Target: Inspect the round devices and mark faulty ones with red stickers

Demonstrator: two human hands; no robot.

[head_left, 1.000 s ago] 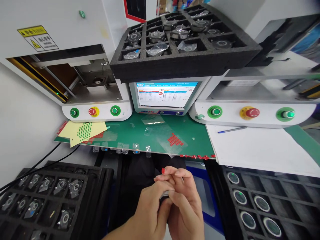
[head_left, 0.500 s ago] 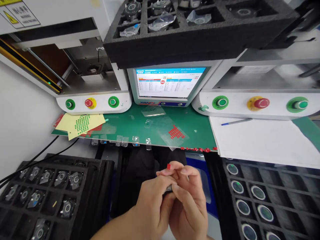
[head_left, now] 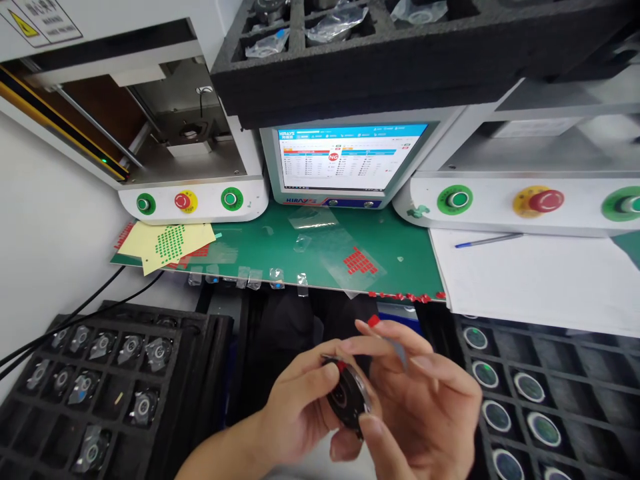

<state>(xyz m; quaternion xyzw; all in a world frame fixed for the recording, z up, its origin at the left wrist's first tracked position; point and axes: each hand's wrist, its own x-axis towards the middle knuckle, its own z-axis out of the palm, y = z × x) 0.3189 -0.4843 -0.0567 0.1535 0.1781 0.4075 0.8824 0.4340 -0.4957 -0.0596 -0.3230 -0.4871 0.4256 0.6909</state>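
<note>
At nine o'clock in the head view, a black foam tray (head_left: 200, 347) holds round metal parts in its cells, with two black cables (head_left: 75, 317) running over its upper corner. At about ten o'clock lies a yellow sheet of green dot stickers (head_left: 167, 243) on the green mat (head_left: 280, 243), below a white machine with green and red buttons (head_left: 183, 201). Near six o'clock the left hand (head_left: 295, 410) is closed around a small round black part (head_left: 346, 397), thumb on top and fingers beneath. Touching the same part from the right, the right hand (head_left: 425, 407) pinches its lower edge with the thumb, its other fingers held loosely spread, and a small red sticker (head_left: 373, 321) sits on one fingertip. At twelve o'clock a monitor (head_left: 345, 160) shows a red NG mark; just below it a clear film of red stickers (head_left: 359, 261) lies on the mat. At two o'clock a blue pen (head_left: 487, 240) rests on white paper (head_left: 540, 280), and at four o'clock a second black tray (head_left: 575, 360) holds round lens-like parts.
</note>
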